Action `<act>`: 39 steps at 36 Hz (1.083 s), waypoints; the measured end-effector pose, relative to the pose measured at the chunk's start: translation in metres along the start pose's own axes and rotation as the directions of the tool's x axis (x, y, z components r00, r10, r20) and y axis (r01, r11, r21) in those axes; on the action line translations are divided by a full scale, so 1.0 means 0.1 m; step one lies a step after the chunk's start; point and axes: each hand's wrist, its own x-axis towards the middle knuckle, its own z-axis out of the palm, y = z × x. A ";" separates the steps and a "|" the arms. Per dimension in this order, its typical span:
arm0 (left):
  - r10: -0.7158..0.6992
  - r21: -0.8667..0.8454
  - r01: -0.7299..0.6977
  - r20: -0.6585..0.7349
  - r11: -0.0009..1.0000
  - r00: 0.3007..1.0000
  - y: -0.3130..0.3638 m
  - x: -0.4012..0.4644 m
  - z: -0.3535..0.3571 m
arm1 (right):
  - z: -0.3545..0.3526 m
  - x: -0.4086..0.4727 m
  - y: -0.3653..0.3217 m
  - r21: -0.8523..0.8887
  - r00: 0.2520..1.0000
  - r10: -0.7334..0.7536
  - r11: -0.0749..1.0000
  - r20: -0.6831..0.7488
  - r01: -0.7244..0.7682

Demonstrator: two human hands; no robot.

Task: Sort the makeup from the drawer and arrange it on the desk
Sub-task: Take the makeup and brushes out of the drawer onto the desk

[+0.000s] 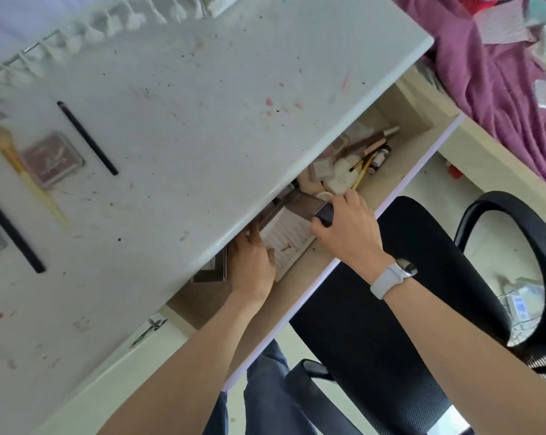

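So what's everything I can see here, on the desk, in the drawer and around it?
desk: one, white and stained, upper left
compact: one, dusky pink, square, on the desk at left
makeup brush: one, yellow handle, beside the compact
black pencils: two showing, on the desk at left
drawer: one, pale wood, open under the desk edge
small makeup items: several, cream, pink and black, far end of the drawer
palette: one, dark, in the drawer
office chair: one, black, right
blanket: one, purple, top right
watch: one, white band, right wrist
left hand: in the drawer, fingers hidden under the desk
right hand: grips the palette
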 end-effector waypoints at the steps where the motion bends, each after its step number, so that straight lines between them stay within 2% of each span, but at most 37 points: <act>1: 0.005 -0.028 -0.005 0.000 1.000 1.000 -0.01 0.00 -0.02 | -0.02 -0.02 0.01 0.047 1.000 0.018 0.999 -0.010 -0.017; 5: 0.037 -0.172 -0.041 -0.027 0.984 0.999 -0.01 -0.04 -0.11 | -0.09 -0.08 0.08 0.221 0.993 0.116 0.968 0.018 -0.117; 8: 0.072 -0.284 -0.070 -0.003 0.956 0.997 0.03 -0.10 -0.17 | -0.15 -0.11 0.16 0.387 0.978 0.204 0.900 0.035 -0.201; 11: 0.112 -0.309 -0.093 0.044 0.947 0.993 0.08 -0.19 -0.27 | -0.21 -0.17 0.24 0.580 0.958 0.281 0.772 0.054 -0.259; 13: 0.171 -0.260 -0.158 0.028 0.953 0.985 0.10 -0.25 -0.33 | -0.24 -0.22 0.27 0.691 0.948 0.310 0.669 0.077 -0.274; 21: 0.298 -0.219 -0.300 -0.042 0.929 0.954 0.21 -0.26 -0.84 | -0.41 -0.19 0.07 0.802 0.959 0.283 0.575 -0.012 -0.160; 24: 0.279 -0.260 -0.279 -0.034 0.925 0.960 0.18 -0.22 -1.09 | -0.48 -0.10 -0.07 0.829 0.960 0.274 0.549 -0.059 -0.106; 27: 0.210 -0.383 -0.206 -0.034 0.900 0.977 0.09 -0.16 -1.30 | -0.52 0.03 -0.22 0.844 0.958 0.273 0.531 -0.090 -0.072; 30: 0.064 -0.598 -0.132 -0.133 0.791 0.989 -0.03 -0.08 -1.46 | -0.56 0.22 -0.40 0.851 0.949 0.293 0.522 -0.113 -0.059; 32: -0.088 -0.764 -0.074 -0.169 0.641 0.982 -0.09 0.01 -1.54 | -0.56 0.35 -0.54 0.838 0.954 0.267 0.545 -0.137 -0.032; 34: -0.218 -0.891 -0.030 -0.143 0.454 0.965 -0.13 0.12 -1.60 | -0.53 0.48 -0.67 0.795 0.963 0.207 0.606 -0.173 0.012; 36: -0.302 -0.937 -0.019 -0.131 0.349 0.944 -0.17 0.26 -1.65 | -0.46 0.61 -0.79 0.731 0.969 0.139 0.681 -0.202 0.054; 39: -0.383 -0.966 0.000 -0.103 0.260 0.918 -0.19 0.46 -1.69 | -0.37 0.78 -1.00 0.661 0.976 0.062 0.744 -0.207 0.093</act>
